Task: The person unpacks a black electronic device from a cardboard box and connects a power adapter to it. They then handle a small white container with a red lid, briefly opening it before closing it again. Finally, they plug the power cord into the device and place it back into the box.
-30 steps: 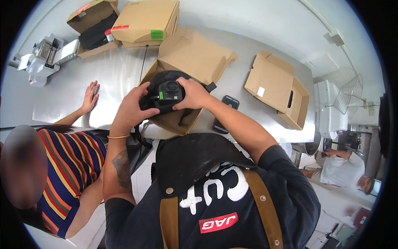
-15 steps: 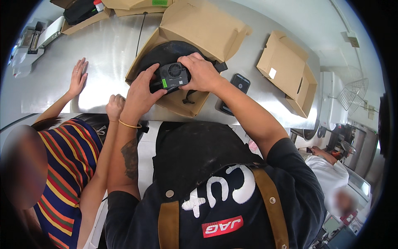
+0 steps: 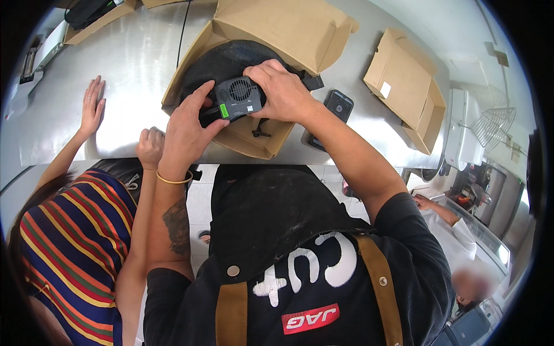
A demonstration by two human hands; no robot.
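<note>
Over an open cardboard box [image 3: 266,144] I hold a small dark grey electronic device [image 3: 238,98] with a round fan grille and a green sticker. My left hand [image 3: 187,124] grips its left side, thumb along the lower edge. At the upper right, my right hand [image 3: 281,92] is closed on the device's other side. Behind it in the box lies a rounded black mesh item [image 3: 231,53], partly hidden by my hands. A small black fitting [image 3: 261,133] shows below the device. The fingertips under the device are hidden.
A dark phone [image 3: 338,105] lies right of the box, partly behind my right forearm. Farther right sits another open cardboard box [image 3: 404,81]. At left, a co-worker's hand [image 3: 92,108] rests flat on the metal table [image 3: 135,63], their fist [image 3: 150,148] near my left wrist. Another person stands far right.
The whole view has shifted a little. Both hands still hold the device over the box, with little change in grip. The co-worker at left has lowered their head.
</note>
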